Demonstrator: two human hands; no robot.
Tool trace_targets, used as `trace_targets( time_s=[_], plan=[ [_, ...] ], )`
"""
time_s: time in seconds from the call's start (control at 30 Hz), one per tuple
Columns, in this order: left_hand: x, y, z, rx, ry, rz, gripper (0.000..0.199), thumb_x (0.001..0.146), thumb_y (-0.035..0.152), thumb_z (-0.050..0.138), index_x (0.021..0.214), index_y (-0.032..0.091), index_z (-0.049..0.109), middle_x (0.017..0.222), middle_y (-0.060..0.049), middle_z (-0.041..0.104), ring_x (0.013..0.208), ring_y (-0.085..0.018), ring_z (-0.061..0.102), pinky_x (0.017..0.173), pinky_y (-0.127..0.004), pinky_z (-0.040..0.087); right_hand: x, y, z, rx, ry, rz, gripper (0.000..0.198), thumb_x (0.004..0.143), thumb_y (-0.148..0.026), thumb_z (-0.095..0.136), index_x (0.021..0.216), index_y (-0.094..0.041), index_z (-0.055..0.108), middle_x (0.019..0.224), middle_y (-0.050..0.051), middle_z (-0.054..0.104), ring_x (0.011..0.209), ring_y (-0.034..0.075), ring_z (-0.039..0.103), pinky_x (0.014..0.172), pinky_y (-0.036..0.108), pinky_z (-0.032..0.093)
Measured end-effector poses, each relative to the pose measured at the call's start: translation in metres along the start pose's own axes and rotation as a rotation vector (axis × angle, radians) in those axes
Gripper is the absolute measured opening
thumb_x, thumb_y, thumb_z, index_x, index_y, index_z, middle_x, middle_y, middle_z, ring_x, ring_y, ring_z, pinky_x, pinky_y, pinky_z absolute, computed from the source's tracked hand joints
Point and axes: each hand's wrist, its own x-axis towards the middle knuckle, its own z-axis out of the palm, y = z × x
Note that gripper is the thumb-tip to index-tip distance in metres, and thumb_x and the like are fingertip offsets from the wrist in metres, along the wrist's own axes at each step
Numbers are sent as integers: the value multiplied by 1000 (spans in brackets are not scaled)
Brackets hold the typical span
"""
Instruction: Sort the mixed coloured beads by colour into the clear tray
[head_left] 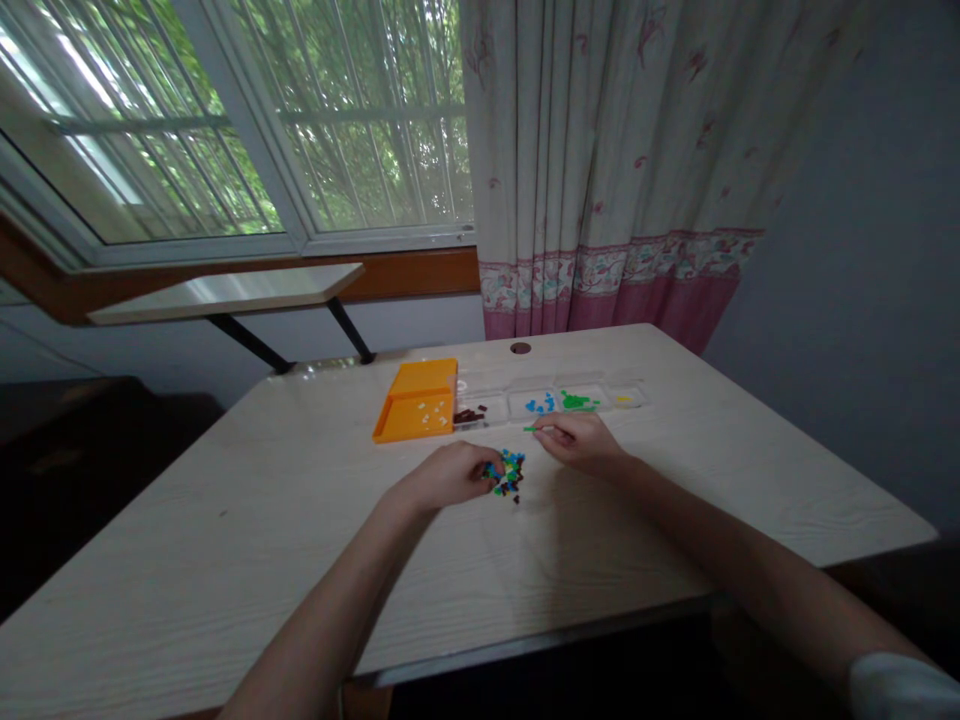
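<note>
A small mixed pile of tiny blue, green, yellow and brown pieces [513, 470] lies on the table. My left hand [459, 474] is at the pile's left side, its fingers curled down into the pieces; what they pinch, if anything, is hidden. Just right of the pile, my right hand [583, 441] holds a small green piece [529, 429] between thumb and finger. Beyond that hand, clear trays hold sorted green pieces [577, 401], blue pieces [540, 404] and a few yellow pieces [622, 399]. Dark brown pieces [469, 415] sit in the clear compartment farther left.
An open orange case [414, 398] with several white pieces in it stands left of the clear trays. A raised shelf [240, 290] on black legs is at the table's back left. The table [300, 540] has a round hole [520, 348] near its back edge, before the curtain [600, 180].
</note>
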Motion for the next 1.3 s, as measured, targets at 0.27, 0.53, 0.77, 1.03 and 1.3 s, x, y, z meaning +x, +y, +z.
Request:
trace_targets(
  time_s=[0.27,0.53,0.77,1.03,1.3],
  plan=[
    [1,-3,3,-13,-25,-1,18,75,29,53,89,21,62,73,0,62,61,-11,52,56,-18,34,-1,0,2,3,18,-17,22,80,-32,48,79,-18,64,43,-6,44,41,6,41,50,17,35],
    [0,-4,-1,-11,-74,23,17,75,26,53,88,22,64,76,0,64,63,-11,53,57,-17,35,3,15,-14,-225,-73,47,25,82,-32,44,86,-20,65,54,-1,59,51,10,53,57,20,36],
    [0,-5,1,-29,-47,32,20,78,23,48,89,20,64,77,0,64,65,-11,53,60,-18,37,5,52,-38,-481,-189,399,27,81,-34,42,92,-23,64,70,2,67,61,16,58,54,23,34],
    [7,-7,9,-166,148,27,20,81,30,47,83,15,60,78,-3,61,69,-12,53,64,-20,38,3,60,-35,-503,-275,486,29,81,-28,41,101,-23,62,78,6,67,69,18,60,60,25,36],
    [12,2,18,-291,218,32,24,83,33,45,84,13,59,71,-1,59,63,-10,49,57,-18,36,-1,8,1,-82,-361,75,21,77,-31,53,93,-23,64,61,-1,63,54,10,54,54,18,34]
  ],
)
